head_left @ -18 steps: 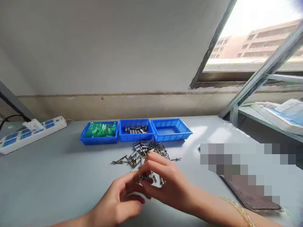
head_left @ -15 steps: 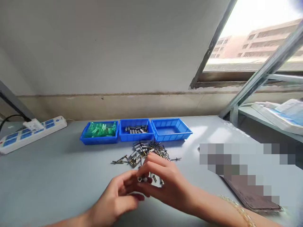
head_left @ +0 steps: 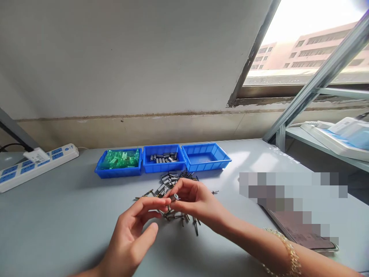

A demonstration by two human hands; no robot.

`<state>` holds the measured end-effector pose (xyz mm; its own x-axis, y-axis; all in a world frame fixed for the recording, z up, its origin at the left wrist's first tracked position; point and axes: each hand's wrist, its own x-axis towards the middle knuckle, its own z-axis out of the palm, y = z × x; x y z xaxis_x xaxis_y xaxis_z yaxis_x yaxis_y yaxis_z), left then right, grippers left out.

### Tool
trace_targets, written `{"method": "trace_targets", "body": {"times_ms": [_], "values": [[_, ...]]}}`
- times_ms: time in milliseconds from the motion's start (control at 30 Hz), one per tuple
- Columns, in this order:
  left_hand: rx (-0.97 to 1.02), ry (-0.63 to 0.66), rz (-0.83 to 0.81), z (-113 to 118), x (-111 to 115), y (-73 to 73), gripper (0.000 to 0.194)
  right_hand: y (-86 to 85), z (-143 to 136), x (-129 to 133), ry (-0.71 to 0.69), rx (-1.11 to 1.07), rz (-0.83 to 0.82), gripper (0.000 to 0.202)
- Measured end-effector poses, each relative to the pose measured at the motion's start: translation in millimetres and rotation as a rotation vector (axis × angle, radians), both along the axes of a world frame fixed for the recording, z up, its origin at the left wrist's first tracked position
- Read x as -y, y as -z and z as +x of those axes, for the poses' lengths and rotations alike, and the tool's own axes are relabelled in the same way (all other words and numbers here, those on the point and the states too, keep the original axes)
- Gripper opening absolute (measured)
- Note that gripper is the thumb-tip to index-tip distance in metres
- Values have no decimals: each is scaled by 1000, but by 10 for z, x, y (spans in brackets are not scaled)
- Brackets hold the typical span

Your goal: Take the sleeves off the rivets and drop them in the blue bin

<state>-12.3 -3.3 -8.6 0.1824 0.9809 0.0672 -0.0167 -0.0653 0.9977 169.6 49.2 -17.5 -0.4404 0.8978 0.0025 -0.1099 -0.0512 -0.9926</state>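
Note:
My right hand (head_left: 198,198) pinches a short metal sleeve (head_left: 174,197), its round hollow end turned toward me. Beside it, my left hand (head_left: 131,231) is open, thumb apart from the fingers; the index fingertip lies at the sleeve's left side, and whether it presses on it I cannot tell. Beneath and behind both hands spreads a loose pile of metal pins (head_left: 196,227), which look like blind rivets, mixed with short sleeves (head_left: 161,188). Part of the pile is hidden by my right hand.
Three blue bins stand in a row: the left bin (head_left: 115,175) with a green plastic bag (head_left: 121,158), the middle bin (head_left: 165,167) with several metal sleeves, the right bin (head_left: 206,157) bare inside. A power strip (head_left: 37,165) lies left; a dark flat object (head_left: 305,231), partly blurred out, lies right.
My hands have drawn apart. The left hand has moved down and left and its fingers have spread, while the metal sleeve has come into clearer view in my right fingers.

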Motion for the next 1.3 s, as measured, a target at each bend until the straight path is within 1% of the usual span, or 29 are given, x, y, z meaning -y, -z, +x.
{"method": "trace_targets", "body": {"times_ms": [33, 67, 100, 167, 200, 233, 300, 333, 367, 400, 433, 500, 533, 567, 633, 800, 933, 1033, 1133, 1200, 1300], "values": [[-17, -15, 11, -8, -16, -2, 28, -22, 17, -45, 12, 48, 72, 14], [-32, -38, 19, -15, -37, -12, 27, -49, 37, -106, 39, 122, 191, 11], [-45, -68, 24, -21, -61, -28, 25, -79, 57, -185, 77, 213, 342, 10], [-66, -129, 20, -28, -109, -65, 22, -137, 87, -379, 187, 407, 678, 16], [-72, -155, 10, -30, -129, -82, 21, -164, 94, -481, 242, 486, 807, 18], [-75, -174, -2, -31, -146, -94, 19, -186, 94, -575, 291, 553, 895, 18], [-74, -198, -26, -33, -165, -103, 18, -217, 78, -702, 391, 682, 1000, 19], [-70, -205, -34, -34, -168, -101, 18, -222, 64, -723, 414, 731, 1033, 20], [-68, -210, -41, -34, -168, -97, 18, -218, 48, -713, 405, 772, 1061, 19], [-69, -217, -45, -33, -166, -93, 18, -206, 31, -675, 358, 805, 1080, 16], [-73, -224, -45, -31, -161, -90, 17, -184, 15, -617, 280, 833, 1088, 14], [-85, -235, -40, -25, -149, -89, 16, -124, -13, -472, 106, 887, 1065, 14], [-90, -238, -36, -21, -143, -92, 15, -91, -25, -403, 42, 916, 1042, 14], [-93, -237, -32, -16, -138, -96, 14, -61, -34, -345, 1, 943, 1016, 12], [-97, -233, -33, -9, -132, -101, 13, -15, -49, -271, -29, 984, 978, 8], [-104, -228, -48, -10, -137, -81, 13, 9, -75, -242, -59, 1052, 926, 7], [-104, -227, -56, -11, -126, -83, 13, -3, -77, -216, -39, 1066, 923, 10], [-101, -226, -73, -1, -113, -119, 14, -25, -41, -196, 17, 951, 924, 10], [-88, -217, -111, 16, -120, -133, 18, -55, 7, -168, 104, 771, 836, 8], [-77, -182, -152, 25, -132, -103, 24, -74, 24, -129, 158, 656, 784, 9], [-33, -79, -201, 31, -134, -15, 34, -92, 14, -37, 197, 518, 803, 11]]}}
